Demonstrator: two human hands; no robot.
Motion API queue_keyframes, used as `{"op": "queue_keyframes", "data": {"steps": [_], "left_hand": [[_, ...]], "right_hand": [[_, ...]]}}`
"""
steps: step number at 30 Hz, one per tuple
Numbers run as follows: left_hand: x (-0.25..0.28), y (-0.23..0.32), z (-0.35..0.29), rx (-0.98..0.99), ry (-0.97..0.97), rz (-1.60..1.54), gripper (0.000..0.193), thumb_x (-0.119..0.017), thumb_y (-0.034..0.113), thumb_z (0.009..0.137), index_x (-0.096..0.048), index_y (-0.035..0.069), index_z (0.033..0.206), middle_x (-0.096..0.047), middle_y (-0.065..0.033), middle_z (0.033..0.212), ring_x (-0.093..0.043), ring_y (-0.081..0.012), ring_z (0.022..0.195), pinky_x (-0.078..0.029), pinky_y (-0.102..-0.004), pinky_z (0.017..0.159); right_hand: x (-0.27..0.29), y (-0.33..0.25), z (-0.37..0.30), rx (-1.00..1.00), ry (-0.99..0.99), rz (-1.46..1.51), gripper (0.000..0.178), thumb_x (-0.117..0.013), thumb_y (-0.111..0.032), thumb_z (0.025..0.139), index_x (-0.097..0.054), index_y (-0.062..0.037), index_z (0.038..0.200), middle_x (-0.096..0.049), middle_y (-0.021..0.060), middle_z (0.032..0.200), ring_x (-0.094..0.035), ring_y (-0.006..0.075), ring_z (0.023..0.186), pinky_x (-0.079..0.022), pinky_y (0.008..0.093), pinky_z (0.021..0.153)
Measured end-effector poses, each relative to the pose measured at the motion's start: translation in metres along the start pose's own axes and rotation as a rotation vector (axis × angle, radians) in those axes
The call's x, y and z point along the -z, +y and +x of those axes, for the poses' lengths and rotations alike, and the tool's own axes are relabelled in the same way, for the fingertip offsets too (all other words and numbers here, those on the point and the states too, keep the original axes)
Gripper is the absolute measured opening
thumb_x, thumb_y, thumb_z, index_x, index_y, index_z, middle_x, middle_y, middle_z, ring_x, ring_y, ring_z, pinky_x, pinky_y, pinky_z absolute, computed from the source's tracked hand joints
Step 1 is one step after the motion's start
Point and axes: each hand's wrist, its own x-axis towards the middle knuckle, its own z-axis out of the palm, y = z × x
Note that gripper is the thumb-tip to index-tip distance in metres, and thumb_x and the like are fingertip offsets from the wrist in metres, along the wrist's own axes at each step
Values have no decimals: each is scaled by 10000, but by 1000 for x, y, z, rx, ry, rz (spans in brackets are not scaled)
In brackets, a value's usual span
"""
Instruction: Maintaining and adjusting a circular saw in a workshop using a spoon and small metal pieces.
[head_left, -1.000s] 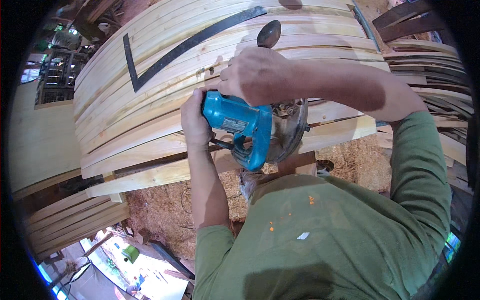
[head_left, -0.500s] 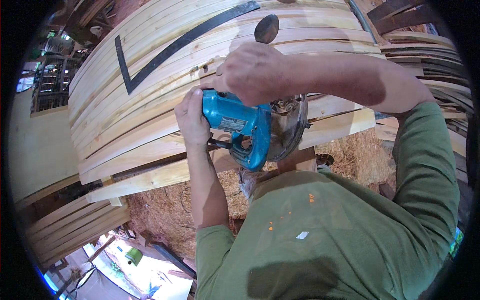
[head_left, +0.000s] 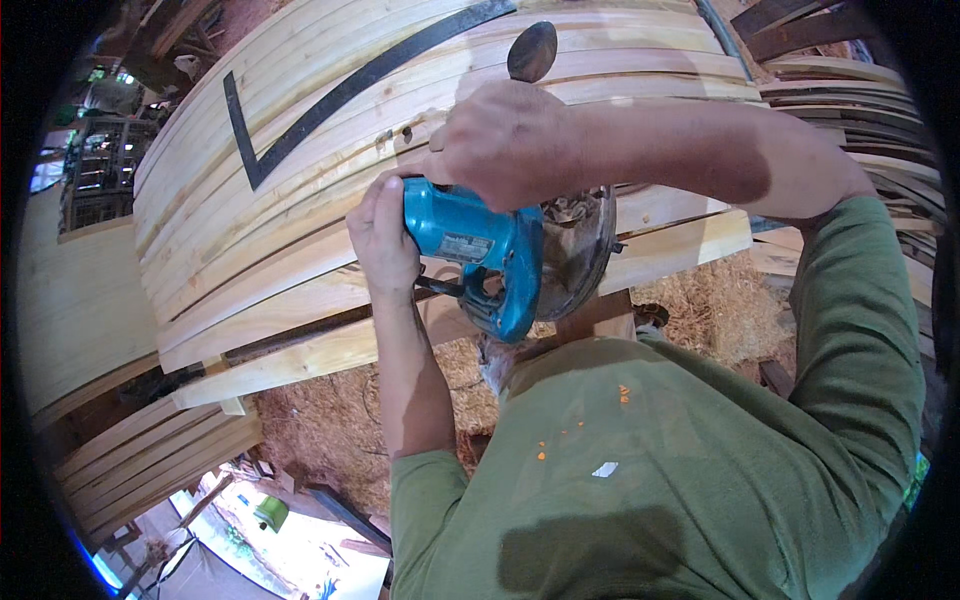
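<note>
A blue circular saw (head_left: 463,235) with a round blade guard (head_left: 582,255) rests on the pale wooden boards, its rear handle toward my body. My left hand (head_left: 384,235) is wrapped round the left end of its motor housing, with the thumb on top. My right hand (head_left: 505,145) reaches across from the right, over the far side of the housing. Its fingers are curled closed near my left fingertips, and what they hold is hidden beneath the hand. A black cord (head_left: 440,286) shows beside the handle.
A dark metal square (head_left: 258,170) lies on the boards (head_left: 300,220) beyond my hands, near a dark oval piece (head_left: 533,52). More planks are stacked at the right (head_left: 850,110) and lower left (head_left: 160,450). Wood shavings (head_left: 320,420) cover the ground.
The view has shifted slightly. My right hand has turned a little at the wrist over the saw; my left hand and the saw stay in place.
</note>
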Motion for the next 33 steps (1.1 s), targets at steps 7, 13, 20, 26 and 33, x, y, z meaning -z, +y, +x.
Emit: {"op": "queue_keyframes", "data": {"steps": [7, 13, 20, 26, 33], "left_hand": [[-4, 0, -2, 39, 15, -93, 362, -507, 207, 1075, -736, -74, 1081, -721, -50, 868, -626, -97, 778, -488, -237, 733], [-4, 3, -1, 0, 9, -12, 364, -500, 206, 1077, -739, -68, 1084, -728, -59, 887, -632, -107, 791, -497, -250, 752], [0, 3, -2, 20, 7, 16, 376, -495, 213, 1078, -737, -74, 1093, -743, -84, 928, -650, -117, 847, -506, -258, 804], [-2, 20, -3, 99, 5, -48, 376, -506, 227, 1080, -743, -63, 1113, -762, -98, 948, -674, -135, 858, -523, -277, 830], [-33, 57, -1, 247, 32, 623, 460, -750, 389, 916, -749, -60, 1016, -751, -131, 858, -689, -177, 733, -561, -345, 715]], "right_hand": [[4, -3, 5, -87, -74, 31, 209, -747, -142, 690, -791, -98, 889, -741, 133, 794, -747, 330, 776, -574, 455, 716], [12, -6, 7, -182, -144, 80, 274, -744, -133, 692, -813, -110, 956, -750, 148, 815, -740, 343, 784, -581, 474, 715], [17, -4, 5, -141, -195, 52, 287, -724, -132, 772, -781, -88, 1050, -753, 169, 887, -740, 345, 849, -586, 460, 741], [35, 17, -11, -198, -40, 28, 233, -676, -67, 889, -689, -34, 1119, -760, 199, 931, -768, 352, 916, -616, 443, 765], [24, 28, -33, -139, 77, -2, 303, -676, -14, 861, -639, -54, 1159, -709, 140, 960, -715, 345, 985, -578, 463, 810]]}}
